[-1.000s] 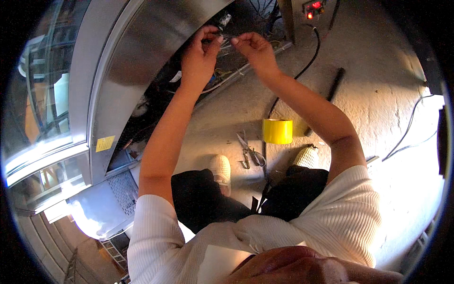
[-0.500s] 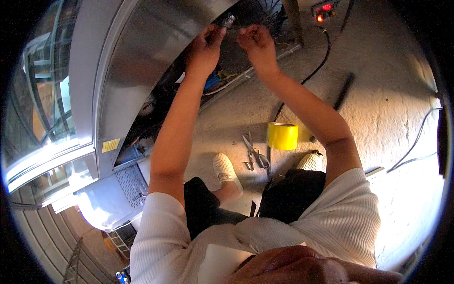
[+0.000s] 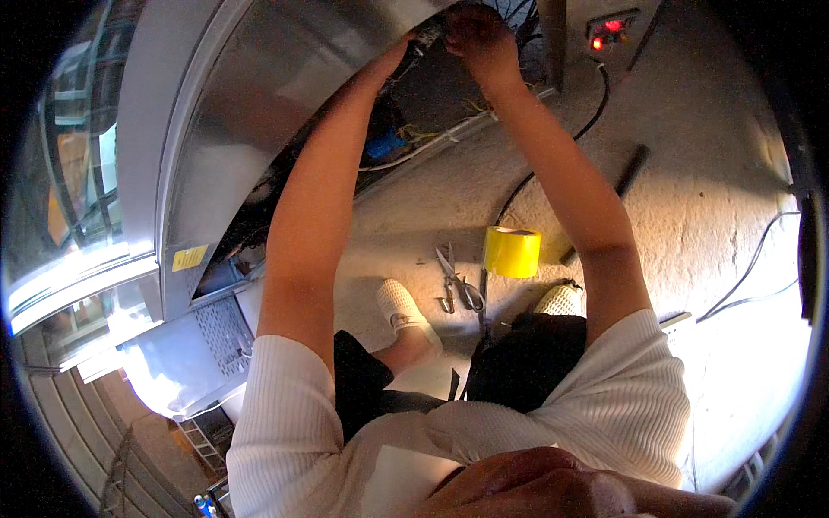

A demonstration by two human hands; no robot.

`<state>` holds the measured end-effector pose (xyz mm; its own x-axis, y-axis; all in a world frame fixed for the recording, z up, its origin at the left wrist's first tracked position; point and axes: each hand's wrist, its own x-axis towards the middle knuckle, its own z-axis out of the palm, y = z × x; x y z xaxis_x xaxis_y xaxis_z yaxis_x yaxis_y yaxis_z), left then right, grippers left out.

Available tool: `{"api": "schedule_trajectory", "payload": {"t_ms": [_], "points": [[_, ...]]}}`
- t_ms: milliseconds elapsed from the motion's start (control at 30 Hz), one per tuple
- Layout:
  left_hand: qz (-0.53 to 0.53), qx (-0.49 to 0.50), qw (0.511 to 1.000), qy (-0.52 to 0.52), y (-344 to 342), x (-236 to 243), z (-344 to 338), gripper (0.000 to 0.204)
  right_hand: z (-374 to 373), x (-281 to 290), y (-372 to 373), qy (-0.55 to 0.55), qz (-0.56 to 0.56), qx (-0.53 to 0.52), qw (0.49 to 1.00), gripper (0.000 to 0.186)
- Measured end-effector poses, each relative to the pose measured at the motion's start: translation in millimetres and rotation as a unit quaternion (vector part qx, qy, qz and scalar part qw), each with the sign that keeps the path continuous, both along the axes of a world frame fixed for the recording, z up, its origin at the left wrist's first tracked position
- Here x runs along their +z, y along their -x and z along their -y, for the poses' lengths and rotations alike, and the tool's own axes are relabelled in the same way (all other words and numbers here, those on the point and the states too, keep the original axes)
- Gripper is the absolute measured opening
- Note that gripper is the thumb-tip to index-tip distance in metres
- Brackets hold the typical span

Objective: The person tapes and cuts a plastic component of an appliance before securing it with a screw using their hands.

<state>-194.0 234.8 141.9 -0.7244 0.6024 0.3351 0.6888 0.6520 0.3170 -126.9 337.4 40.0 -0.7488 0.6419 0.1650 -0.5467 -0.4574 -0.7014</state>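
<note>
Both my arms reach forward into the dark open base of a large metal cabinet (image 3: 259,78). My left hand (image 3: 401,53) is at the edge of its steel panel, with its fingers mostly hidden by panel and shadow. Close to its right, my right hand (image 3: 484,41) is in deep shade with its fingers curled; what they hold, if anything, is too dark to make out. Between the hands shows a small greyish piece (image 3: 426,38) with a dark part below it, its kind unclear. Thin dark wires (image 3: 522,22) spread behind my right hand.
On the floor lie scissors (image 3: 462,281), a yellow tape roll (image 3: 513,252) and a black bar (image 3: 633,170). A black cable (image 3: 596,108) runs to a box with red lights (image 3: 611,30). Blue and yellow wires (image 3: 386,143) sit inside the base; a perforated metal box (image 3: 186,354) stands left.
Both hands have moved farther forward and deeper into the cabinet base. My left fingers, visible before, are now mostly hidden. The small shiny piece by them now looks darker.
</note>
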Motion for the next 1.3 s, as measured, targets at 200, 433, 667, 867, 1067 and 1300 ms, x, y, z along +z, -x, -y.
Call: {"api": "schedule_trajectory", "payload": {"t_ms": [200, 433, 667, 867, 1067, 1300], "points": [[0.011, 0.002, 1.000, -0.008, 27.3, 3.2, 17.8, 0.057, -9.5, 7.0, 9.0, -0.208, 0.153, -0.096, 0.961, 0.017], [0.023, -0.004, 1.000, -0.020, 51.3, -4.8, 29.0, 0.056, -33.8, 2.7, 16.0, -0.655, 0.132, -0.346, 0.659, 0.022], [0.031, -0.043, 0.999, 0.002, 39.6, -9.9, 8.1, 0.054, -27.2, 57.2, -10.0, -0.185, 0.194, -0.014, 0.963, 0.017], [0.030, -0.065, 0.997, 0.023, 27.5, -4.4, -4.1, 0.053, -37.6, 28.4, 16.8, -0.447, 0.155, -0.157, 0.867, 0.023], [0.039, -0.065, 0.997, 0.025, 37.0, -5.7, 2.2, 0.052, -27.0, 56.9, 1.0, -0.289, 0.227, -0.002, 0.930, 0.020], [0.047, -0.065, 0.996, 0.022, 49.1, -3.6, 6.7, 0.051, -51.1, 3.1, 29.7, -0.682, 0.105, -0.370, 0.622, 0.016]]}}
